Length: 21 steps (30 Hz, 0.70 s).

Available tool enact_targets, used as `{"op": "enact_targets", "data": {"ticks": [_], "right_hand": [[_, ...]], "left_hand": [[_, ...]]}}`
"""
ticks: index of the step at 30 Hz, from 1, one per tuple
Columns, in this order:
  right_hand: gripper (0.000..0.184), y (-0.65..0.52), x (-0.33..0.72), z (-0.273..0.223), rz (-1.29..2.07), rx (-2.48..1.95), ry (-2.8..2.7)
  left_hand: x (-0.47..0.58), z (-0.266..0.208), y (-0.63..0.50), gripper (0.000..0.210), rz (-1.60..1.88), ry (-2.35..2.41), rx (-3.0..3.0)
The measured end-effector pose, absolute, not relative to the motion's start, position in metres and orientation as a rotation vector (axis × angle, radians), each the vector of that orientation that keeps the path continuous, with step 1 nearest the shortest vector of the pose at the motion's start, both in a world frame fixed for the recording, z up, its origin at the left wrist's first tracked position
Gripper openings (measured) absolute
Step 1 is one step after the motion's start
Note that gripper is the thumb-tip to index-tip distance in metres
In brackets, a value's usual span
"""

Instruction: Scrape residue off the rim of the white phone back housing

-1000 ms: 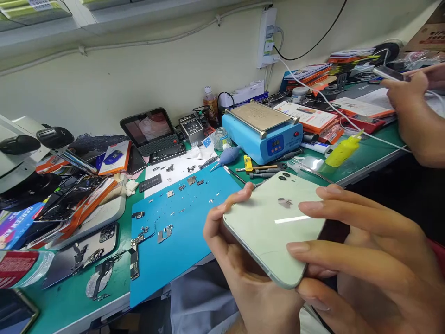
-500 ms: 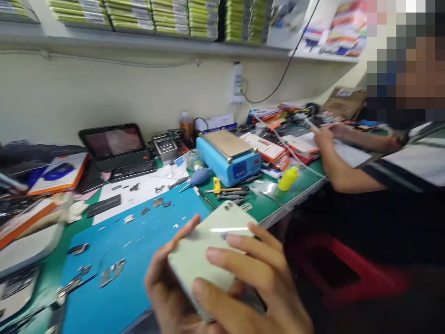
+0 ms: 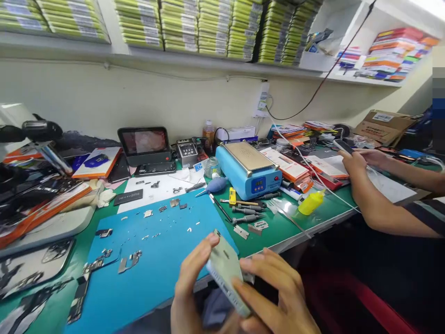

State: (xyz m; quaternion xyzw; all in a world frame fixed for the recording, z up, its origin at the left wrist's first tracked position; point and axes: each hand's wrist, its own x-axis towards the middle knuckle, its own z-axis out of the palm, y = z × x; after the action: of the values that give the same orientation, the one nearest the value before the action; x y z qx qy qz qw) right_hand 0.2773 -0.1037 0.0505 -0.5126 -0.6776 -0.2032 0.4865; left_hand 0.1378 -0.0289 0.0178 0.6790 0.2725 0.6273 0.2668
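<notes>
A pale green phone (image 3: 225,271) is tilted on edge, its back facing up-left, held in front of the bench's near edge. My left hand (image 3: 189,292) grips its left side, thumb up along the back. My right hand (image 3: 278,297) wraps the right side with its fingers across the lower edge. Just beyond lies a blue work mat (image 3: 153,250) scattered with small phone parts and screws.
A blue heating plate machine (image 3: 248,169), screwdrivers (image 3: 243,211), a yellow bottle (image 3: 310,203), a small screen (image 3: 144,143) and opened phone shells (image 3: 33,264) crowd the green bench. A co-worker's hands (image 3: 354,162) hold a phone at the right. Shelves of boxes run overhead.
The view lifted and pulled back. The phone turned from flat, back up, onto its edge, and sits lower in view.
</notes>
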Motion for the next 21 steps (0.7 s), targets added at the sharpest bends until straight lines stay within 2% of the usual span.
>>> {"op": "enact_targets", "data": {"ticks": [3, 8, 14, 21], "right_hand": [[0.029, -0.103, 0.266, 0.041, -0.259, -1.300, -1.365], [0.018, -0.108, 0.268, 0.026, 0.315, -1.168, -0.859], [0.040, -0.103, 0.267, 0.033, 0.583, -1.097, -0.617], [0.038, -0.101, 0.262, 0.041, 0.768, -0.984, -0.514]], "left_hand": [[0.145, 0.030, -0.030, 0.062, 1.683, 0.756, 1.894], [0.148, 0.056, -0.029, 0.047, 1.568, 0.916, 2.232], [0.146, 0.078, -0.032, 0.058, 1.380, 1.013, 2.438], [0.147, 0.077, -0.035, 0.063, 1.340, 1.023, 2.439]]}}
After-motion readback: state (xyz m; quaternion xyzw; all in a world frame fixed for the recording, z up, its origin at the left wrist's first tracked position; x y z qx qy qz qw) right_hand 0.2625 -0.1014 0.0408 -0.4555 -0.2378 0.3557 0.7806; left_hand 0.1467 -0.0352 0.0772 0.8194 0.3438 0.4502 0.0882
